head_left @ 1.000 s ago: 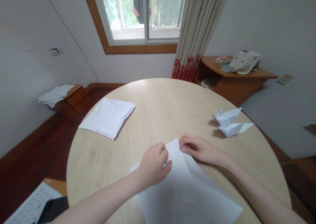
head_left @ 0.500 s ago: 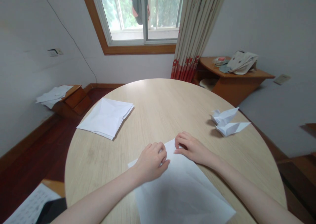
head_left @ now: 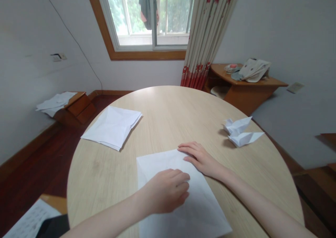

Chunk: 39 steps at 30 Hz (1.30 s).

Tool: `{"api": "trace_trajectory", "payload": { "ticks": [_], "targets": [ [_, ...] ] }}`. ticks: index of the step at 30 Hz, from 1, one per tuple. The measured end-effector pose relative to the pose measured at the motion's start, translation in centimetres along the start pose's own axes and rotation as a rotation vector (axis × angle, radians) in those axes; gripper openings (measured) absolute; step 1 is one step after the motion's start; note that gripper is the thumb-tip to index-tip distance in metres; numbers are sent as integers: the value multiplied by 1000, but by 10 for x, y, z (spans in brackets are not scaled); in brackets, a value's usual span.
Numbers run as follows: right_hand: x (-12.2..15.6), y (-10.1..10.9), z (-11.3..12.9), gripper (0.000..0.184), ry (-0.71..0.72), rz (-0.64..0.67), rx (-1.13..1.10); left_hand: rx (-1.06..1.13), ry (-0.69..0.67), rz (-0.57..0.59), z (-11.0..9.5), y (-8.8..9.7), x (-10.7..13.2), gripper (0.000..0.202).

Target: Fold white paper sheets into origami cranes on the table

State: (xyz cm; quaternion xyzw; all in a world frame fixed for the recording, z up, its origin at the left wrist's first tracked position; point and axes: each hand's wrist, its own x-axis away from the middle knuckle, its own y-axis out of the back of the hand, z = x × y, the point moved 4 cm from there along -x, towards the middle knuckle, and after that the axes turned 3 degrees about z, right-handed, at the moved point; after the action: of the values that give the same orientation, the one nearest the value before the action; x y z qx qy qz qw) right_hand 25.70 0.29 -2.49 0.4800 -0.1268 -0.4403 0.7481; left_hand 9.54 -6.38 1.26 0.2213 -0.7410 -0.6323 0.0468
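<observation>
A white sheet of paper (head_left: 154, 163) lies flat on the round wooden table (head_left: 170, 119) in front of me. My left hand (head_left: 165, 192) rests on the middle of the sheet, fingers curled loosely and pressing down, with nothing gripped. My right hand (head_left: 198, 156) lies flat on the sheet's far right corner, fingers stretched out and pointing left. A stack of white sheets (head_left: 112, 126) sits at the table's far left. Two folded paper figures (head_left: 241, 133) lie at the right side of the table.
A low wooden cabinet with papers (head_left: 65, 105) stands on the dark floor at left. A wooden corner shelf (head_left: 246, 82) with papers and dishes is at right, beside a curtain (head_left: 207, 35). A printed sheet (head_left: 28, 220) shows at bottom left.
The sheet's lifted corner was laid down and now lies flat. My left hand slid back toward me onto the sheet's middle. My right hand opened flat on the far corner.
</observation>
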Motion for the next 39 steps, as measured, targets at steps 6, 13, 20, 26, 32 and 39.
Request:
{"api": "trace_trajectory", "payload": {
  "ticks": [6,13,20,26,32,39],
  "targets": [
    [1,0,-3,40,27,-5,109,56,34,67,4,-13,2,22],
    [1,-5,-4,66,76,93,187,109,90,46,16,-13,3,26],
    [0,-4,0,66,52,147,188,125,96,38,19,-13,4,27],
    [1,0,2,60,57,101,254,118,123,14,26,-11,4,28],
    [1,1,2,57,76,68,284,89,181,-7,35,-9,4,29],
    [2,6,6,45,93,54,298,-30,252,-1,42,-8,4,30]
  ]
}}
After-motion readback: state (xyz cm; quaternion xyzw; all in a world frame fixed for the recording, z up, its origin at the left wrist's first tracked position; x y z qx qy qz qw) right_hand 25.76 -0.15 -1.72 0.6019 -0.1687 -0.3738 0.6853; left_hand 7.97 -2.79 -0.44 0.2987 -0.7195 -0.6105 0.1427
